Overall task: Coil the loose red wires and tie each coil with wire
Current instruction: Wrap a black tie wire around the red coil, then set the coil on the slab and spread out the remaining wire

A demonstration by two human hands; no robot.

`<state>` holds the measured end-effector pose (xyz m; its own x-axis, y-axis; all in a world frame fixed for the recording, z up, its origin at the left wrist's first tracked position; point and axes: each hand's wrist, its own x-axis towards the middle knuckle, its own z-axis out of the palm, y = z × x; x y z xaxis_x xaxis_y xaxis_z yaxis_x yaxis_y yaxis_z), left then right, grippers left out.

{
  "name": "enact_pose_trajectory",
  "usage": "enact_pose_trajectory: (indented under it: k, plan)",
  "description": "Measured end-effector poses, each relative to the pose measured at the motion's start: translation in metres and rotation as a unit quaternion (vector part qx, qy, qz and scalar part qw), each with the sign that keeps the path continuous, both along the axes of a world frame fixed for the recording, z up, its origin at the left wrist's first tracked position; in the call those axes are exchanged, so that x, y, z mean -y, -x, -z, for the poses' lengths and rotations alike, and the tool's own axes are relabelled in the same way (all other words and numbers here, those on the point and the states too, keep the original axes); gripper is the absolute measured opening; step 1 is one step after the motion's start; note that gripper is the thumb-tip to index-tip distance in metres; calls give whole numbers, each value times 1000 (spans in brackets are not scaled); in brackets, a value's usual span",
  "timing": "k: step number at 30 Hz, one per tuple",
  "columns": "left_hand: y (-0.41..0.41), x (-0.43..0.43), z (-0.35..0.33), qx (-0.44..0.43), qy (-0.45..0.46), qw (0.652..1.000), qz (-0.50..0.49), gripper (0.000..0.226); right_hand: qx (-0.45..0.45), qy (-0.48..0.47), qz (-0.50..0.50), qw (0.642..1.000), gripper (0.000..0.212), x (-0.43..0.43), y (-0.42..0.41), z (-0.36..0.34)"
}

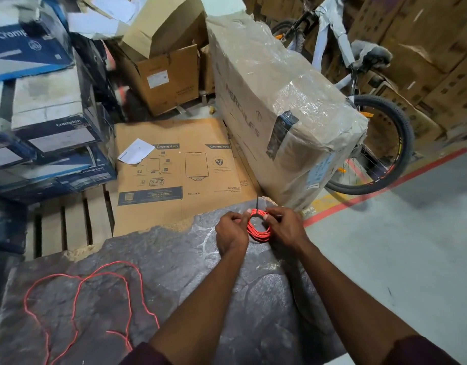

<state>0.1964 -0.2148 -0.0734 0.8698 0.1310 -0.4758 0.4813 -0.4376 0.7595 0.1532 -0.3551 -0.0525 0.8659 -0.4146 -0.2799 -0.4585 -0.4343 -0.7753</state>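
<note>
Both hands, left hand (231, 233) and right hand (286, 227), pinch a red coil (258, 227) at the counter (174, 259) far edge, a dark tie wire (257, 205) sticking up. Tying seems underway; next, twisting it tight. More loose red wire (79, 293) lies near-left.

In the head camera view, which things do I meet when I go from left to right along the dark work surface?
Loose red wire → left hand → red wire coil, held between both hands → right hand → bare grey floor.
</note>
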Motion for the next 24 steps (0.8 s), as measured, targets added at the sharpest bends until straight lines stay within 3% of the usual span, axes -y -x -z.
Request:
enact_pose_trajectory:
  k: [7, 10, 15, 19, 24]
  plan:
    - [3, -16, -5, 12, 31, 999, -36, 71, 37, 91, -5, 995, 29, -6, 5, -11]
    - [14, -35, -22, 12, 26, 999, -42, 76, 48, 90, 28, 994, 31, -20, 8, -23]
    - [44, -81, -27, 17, 13, 998, -63, 64, 101, 102, 28, 989, 22, -66, 22, -46]
    - [67, -124, -35, 3, 27, 997, -78, 49, 135, 125, -45, 982, 15, -113, 36, -43]
    - [90, -176, -74, 23, 97, 988, -119, 33, 132, 64, -54, 988, 18, -177, 54, -50]
